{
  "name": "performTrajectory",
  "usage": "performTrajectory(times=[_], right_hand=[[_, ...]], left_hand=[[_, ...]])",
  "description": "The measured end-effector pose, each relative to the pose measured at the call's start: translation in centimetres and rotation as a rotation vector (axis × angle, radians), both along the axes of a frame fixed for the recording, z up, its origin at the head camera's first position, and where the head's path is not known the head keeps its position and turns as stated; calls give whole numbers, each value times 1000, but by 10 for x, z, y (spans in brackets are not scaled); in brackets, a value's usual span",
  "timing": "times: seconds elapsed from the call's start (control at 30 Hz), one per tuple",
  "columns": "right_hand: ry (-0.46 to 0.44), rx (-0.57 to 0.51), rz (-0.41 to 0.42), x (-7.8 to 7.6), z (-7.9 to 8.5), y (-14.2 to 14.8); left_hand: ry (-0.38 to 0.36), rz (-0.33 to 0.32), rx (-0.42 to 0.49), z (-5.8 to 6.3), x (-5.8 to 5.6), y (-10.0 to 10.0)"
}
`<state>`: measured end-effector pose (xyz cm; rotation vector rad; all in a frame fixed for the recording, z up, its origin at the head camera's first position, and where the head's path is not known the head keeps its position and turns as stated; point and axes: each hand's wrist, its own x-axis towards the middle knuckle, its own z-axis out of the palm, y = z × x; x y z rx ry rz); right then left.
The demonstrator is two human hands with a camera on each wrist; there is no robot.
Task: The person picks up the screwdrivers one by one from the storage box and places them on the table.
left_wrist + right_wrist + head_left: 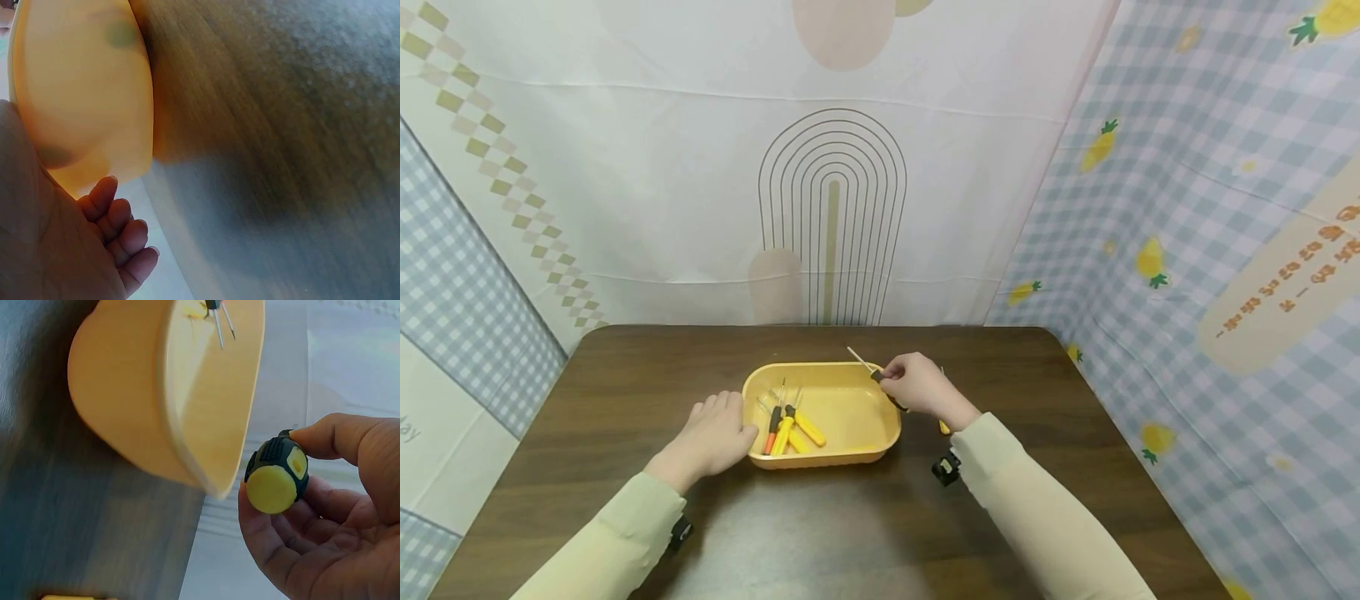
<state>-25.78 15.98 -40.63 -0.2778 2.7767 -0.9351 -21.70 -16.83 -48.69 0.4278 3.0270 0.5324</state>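
Note:
My right hand (921,385) pinches a screwdriver (861,359) above the right end of a yellow plastic basket (857,454). Its metal shaft points up and to the left. In the right wrist view the screwdriver's black-and-yellow handle (273,487) is seen end-on between thumb and fingers. My left hand (718,432) rests against the basket's left end, thumb at the rim. The left wrist view shows its fingers (134,240) loosely bent outside the basket wall (87,81). Several screwdrivers (807,427) with yellow, black or orange handles lie in the basket's left half.
Another yellow-handled tool (943,427) lies on the dark wooden table (820,533), partly hidden behind my right wrist. A patterned cloth (662,183) hangs behind the table's far edge, and a checked one (1150,208) hangs along the right.

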Motion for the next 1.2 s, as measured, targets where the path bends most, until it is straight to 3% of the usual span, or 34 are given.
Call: performTrajectory(times=[0.5, 0.73, 1.2], right_hand=[[-77, -160, -165, -13, -12, 63], [-134, -203, -201, -17, -25, 95], [-247, -206, -304, -24, -56, 139]], left_hand=[[-6, 15, 14, 3, 1, 3], [-10, 26, 3, 1, 1, 4], [-18, 14, 5, 7, 2, 2]])
